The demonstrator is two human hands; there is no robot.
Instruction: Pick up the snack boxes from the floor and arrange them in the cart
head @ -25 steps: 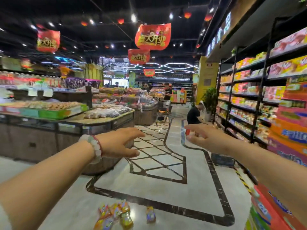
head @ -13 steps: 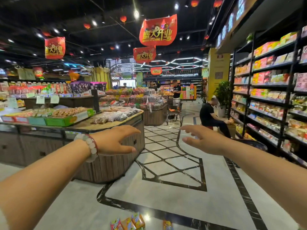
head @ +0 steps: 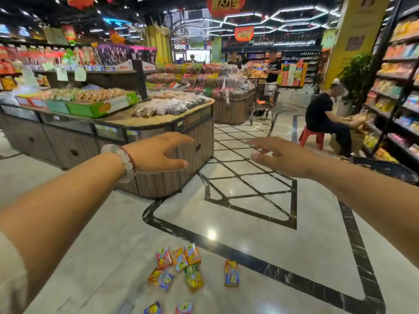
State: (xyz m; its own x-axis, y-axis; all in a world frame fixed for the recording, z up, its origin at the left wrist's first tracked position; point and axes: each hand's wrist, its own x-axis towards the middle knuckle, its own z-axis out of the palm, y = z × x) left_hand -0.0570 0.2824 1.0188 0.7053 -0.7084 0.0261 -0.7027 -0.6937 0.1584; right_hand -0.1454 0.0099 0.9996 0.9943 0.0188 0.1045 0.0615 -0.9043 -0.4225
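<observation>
Several small colourful snack boxes [head: 179,266] lie scattered on the pale marble floor [head: 249,223] at the bottom centre, one blue-orange box [head: 231,273] a little apart to the right. My left hand [head: 158,152], with a bead bracelet at the wrist, is stretched forward with fingers apart and holds nothing. My right hand [head: 278,156] is held out the same way, open and empty. Both hands hover well above the boxes. A dark basket rim [head: 383,167] shows behind my right forearm, mostly hidden.
A wooden display island [head: 158,123] with bagged snacks stands left of centre. Stocked shelves [head: 399,87] line the right. A person in black sits on a red stool [head: 311,137] by them. Another person stands with a metal trolley [head: 264,103] further back.
The view has tilted down and shifted, so more snack boxes show at the bottom. Both hands stay outstretched and empty, now nearer each other.
</observation>
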